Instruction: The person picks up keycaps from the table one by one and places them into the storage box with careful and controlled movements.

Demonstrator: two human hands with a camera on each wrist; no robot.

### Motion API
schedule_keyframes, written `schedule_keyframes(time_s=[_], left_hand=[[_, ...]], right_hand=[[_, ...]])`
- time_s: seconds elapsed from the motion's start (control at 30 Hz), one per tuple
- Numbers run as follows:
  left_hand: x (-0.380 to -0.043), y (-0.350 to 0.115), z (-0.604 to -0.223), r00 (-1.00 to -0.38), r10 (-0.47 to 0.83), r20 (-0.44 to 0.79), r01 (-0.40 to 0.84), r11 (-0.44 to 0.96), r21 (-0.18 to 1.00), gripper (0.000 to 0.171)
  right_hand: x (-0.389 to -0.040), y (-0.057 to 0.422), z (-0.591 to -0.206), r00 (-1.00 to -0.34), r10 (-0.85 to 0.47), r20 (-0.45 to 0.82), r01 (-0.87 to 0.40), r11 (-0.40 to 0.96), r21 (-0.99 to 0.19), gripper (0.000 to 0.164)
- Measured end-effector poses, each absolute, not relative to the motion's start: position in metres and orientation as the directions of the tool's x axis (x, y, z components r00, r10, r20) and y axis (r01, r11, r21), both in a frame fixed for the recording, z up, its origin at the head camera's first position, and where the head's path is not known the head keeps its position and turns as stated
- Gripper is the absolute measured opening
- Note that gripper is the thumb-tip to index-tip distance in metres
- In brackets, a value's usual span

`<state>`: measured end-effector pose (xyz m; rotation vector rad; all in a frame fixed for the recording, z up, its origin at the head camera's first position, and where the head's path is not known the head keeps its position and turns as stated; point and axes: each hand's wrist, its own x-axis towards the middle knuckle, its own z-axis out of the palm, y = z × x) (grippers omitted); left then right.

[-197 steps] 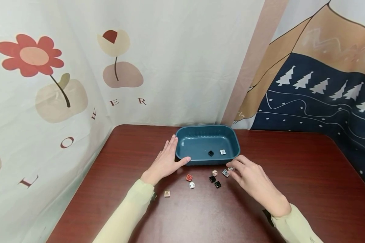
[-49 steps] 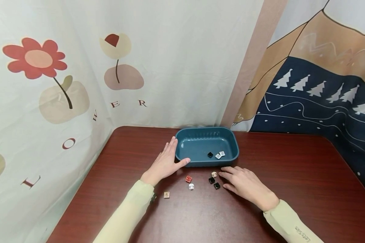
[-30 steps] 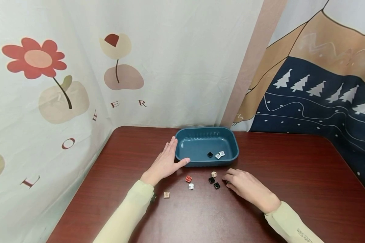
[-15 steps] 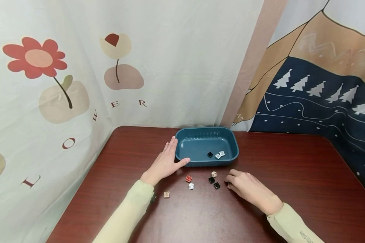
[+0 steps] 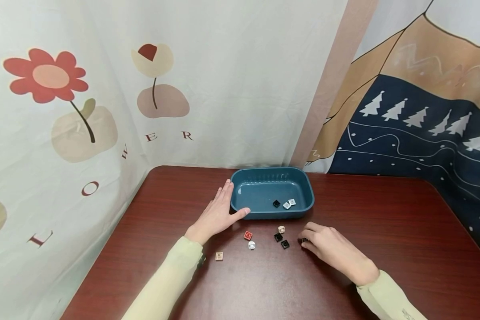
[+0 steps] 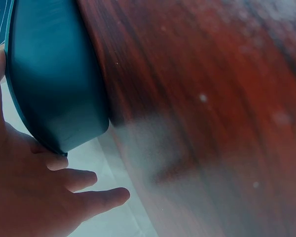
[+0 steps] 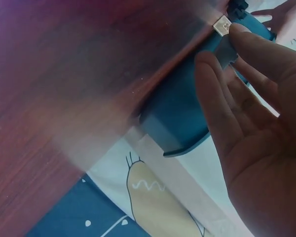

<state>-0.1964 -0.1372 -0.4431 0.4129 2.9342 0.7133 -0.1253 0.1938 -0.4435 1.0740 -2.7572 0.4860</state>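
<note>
"What's in the right hand [image 5: 336, 251] on your feed?"
"I have it pinching a small dark keycap [image 7: 226, 51] between its fingertips, over the table [image 5: 384, 213], to the right of two black keycaps [image 5: 285, 244]."
"And the left hand [image 5: 216, 216]?"
"I have its fingers straight and relaxed, resting against the blue tray [image 5: 256, 191]'s left end; three more keycaps [image 5: 286, 206] lie inside."

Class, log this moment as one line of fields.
left grip: touches blue tray; right grip: pinches small keycap; in tray: three keycaps; on table: six keycaps
</note>
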Motion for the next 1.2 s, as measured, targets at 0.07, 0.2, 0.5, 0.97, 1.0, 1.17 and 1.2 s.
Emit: schedule_keyframes(time_s=[0.07, 0.2, 0.5, 0.97, 1.0, 1.17, 1.2], left_hand=[[-0.197, -0.137, -0.443, -0.959, 0.283, -0.027, 0.238, 0.853, 0.465, 0.111], [-0.197, -0.137, -0.443, -0.959, 0.283, -0.028, 0.238, 0.851, 0.468, 0.111], [-0.197, -0.137, -0.443, -0.959, 0.282, -0.028, 0.236, 0.851, 0.469, 0.112], [-0.196, -0.137, -0.443, -0.960, 0.279, -0.028, 0.233, 0.850, 0.473, 0.111], [-0.196, -0.137, -0.443, -0.960, 0.278, -0.028, 0.232, 0.849, 0.474, 0.111], [-0.195, -0.137, -0.442, -0.960, 0.277, -0.028, 0.232, 0.850, 0.472, 0.111], [-0.195, -0.137, -0.442, -0.960, 0.277, -0.028, 0.232, 0.851, 0.472, 0.111]], right_hand=[[-0.125, 0.195, -0.443, -0.730, -0.630, 0.264, -0.683, 0.683, -0.259, 0.019], [-0.125, 0.195, -0.441, -0.723, -0.621, 0.302, -0.690, 0.674, -0.263, 0.018], [-0.125, 0.194, -0.437, -0.700, -0.594, 0.397, -0.701, 0.679, -0.220, 0.020], [-0.130, 0.184, -0.421, -0.692, -0.519, 0.502, -0.688, 0.685, -0.240, 0.021], [-0.131, 0.183, -0.420, -0.693, -0.511, 0.508, -0.685, 0.687, -0.243, 0.021], [-0.134, 0.180, -0.417, -0.689, -0.498, 0.526, -0.683, 0.688, -0.244, 0.023], [-0.135, 0.179, -0.416, -0.690, -0.495, 0.528, -0.682, 0.689, -0.246, 0.023]])
